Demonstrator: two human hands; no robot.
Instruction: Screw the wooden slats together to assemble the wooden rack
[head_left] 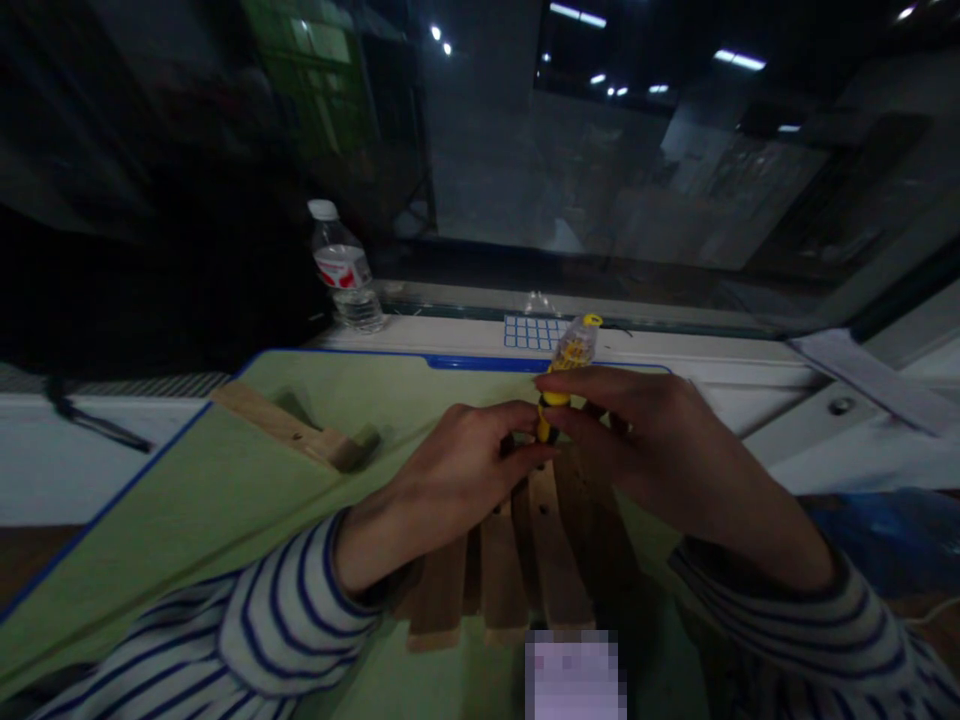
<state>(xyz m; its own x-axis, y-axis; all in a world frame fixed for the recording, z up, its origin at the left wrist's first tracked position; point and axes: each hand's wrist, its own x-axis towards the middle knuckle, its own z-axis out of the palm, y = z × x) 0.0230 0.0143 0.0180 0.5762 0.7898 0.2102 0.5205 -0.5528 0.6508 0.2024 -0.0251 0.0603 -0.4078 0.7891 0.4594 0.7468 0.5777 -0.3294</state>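
My right hand point(645, 430) pinches a screwdriver point(574, 350) by the yellow collar of its clear-and-yellow handle, which points up and slightly away. Against the black and yellow lower part of the same tool, the thumb and finger of my left hand point(465, 470) are closed. The tool's tip is hidden behind the fingers. Under both hands lies a set of wooden slats point(555, 560), side by side with gaps between them. Dark holes show near the slats' far ends. Anything small between the left fingertips cannot be made out.
Left on the green table point(247, 520) lies a separate wooden piece point(285, 425) with a block at one end. A water bottle point(345, 270) and a blue-gridded sheet point(532, 332) are on the window sill. Papers point(870, 375) sit at right. Dark glass stands behind.
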